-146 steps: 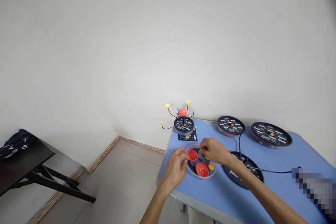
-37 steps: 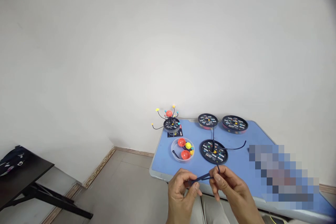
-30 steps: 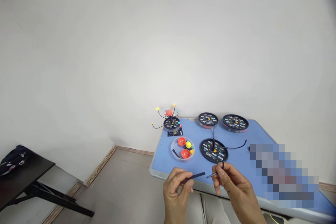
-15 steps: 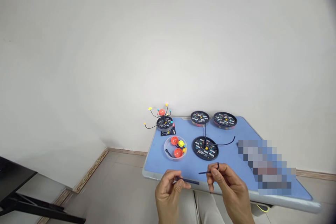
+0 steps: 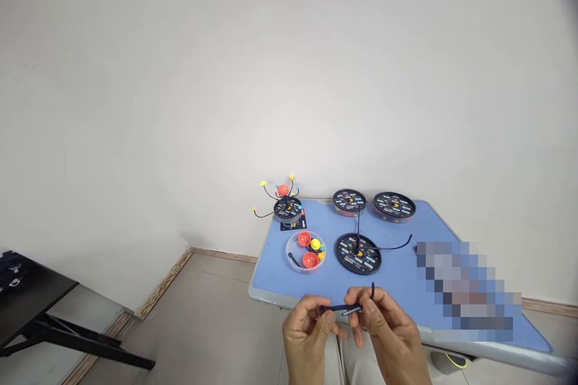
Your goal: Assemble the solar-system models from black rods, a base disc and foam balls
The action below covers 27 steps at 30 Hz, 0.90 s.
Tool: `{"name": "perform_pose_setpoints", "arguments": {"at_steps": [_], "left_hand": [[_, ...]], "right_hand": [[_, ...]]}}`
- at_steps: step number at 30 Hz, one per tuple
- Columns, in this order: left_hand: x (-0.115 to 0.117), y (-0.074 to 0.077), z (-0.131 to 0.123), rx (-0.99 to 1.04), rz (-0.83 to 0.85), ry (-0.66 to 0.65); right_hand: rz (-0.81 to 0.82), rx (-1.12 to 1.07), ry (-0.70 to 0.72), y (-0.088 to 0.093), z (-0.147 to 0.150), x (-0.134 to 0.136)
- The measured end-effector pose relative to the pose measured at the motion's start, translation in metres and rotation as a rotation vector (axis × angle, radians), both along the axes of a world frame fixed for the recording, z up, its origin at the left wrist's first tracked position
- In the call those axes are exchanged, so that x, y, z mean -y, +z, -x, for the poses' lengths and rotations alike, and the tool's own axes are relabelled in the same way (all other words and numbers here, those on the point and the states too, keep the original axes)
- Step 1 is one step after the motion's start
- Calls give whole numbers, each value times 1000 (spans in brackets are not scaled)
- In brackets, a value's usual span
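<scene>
Black rods (image 5: 338, 308) gripped by left hand (image 5: 310, 329), right hand (image 5: 383, 326)
Beyond them, a clear dish (image 5: 306, 271) held red half-spheres (image 5: 310, 260), yellow ball (image 5: 315, 244).

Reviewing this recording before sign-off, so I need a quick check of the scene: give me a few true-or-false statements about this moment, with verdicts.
1. The left hand grips a thin dark rod. True.
2. The red half-spheres lie on the black disc. False: they lie in a clear round dish.
3. A thin wire stands upright from that disc. True.
4. The model topped by a red ball stands beside the right hand. False: it stands at the far corner of the blue table, by the wall.
</scene>
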State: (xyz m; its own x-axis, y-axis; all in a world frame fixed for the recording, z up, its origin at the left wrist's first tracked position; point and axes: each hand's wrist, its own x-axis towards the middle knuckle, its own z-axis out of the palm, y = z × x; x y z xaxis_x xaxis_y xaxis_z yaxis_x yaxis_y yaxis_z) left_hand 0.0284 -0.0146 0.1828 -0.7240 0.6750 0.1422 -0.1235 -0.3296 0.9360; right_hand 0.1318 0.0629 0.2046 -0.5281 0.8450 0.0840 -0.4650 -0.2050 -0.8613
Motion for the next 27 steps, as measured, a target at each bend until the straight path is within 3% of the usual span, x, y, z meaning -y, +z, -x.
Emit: {"name": "perform_pose_setpoints", "arguments": {"at_steps": [8, 12, 17, 21, 27], "left_hand": [[5, 0, 7, -170, -39, -26], [7, 0, 10, -301, -10, 32], [8, -3, 15, -156, 0, 146], [8, -3, 18, -44, -31, 131], [6, 10, 12, -8, -23, 154]], "right_hand": [[32, 23, -11, -3, 0, -3], [14, 61, -46, -2, 0, -2], [-65, 101, -204, 6, -6, -6], [-137, 119, -270, 16, -8, -7], [-212, 127, -294, 20, -7, -8]]}}
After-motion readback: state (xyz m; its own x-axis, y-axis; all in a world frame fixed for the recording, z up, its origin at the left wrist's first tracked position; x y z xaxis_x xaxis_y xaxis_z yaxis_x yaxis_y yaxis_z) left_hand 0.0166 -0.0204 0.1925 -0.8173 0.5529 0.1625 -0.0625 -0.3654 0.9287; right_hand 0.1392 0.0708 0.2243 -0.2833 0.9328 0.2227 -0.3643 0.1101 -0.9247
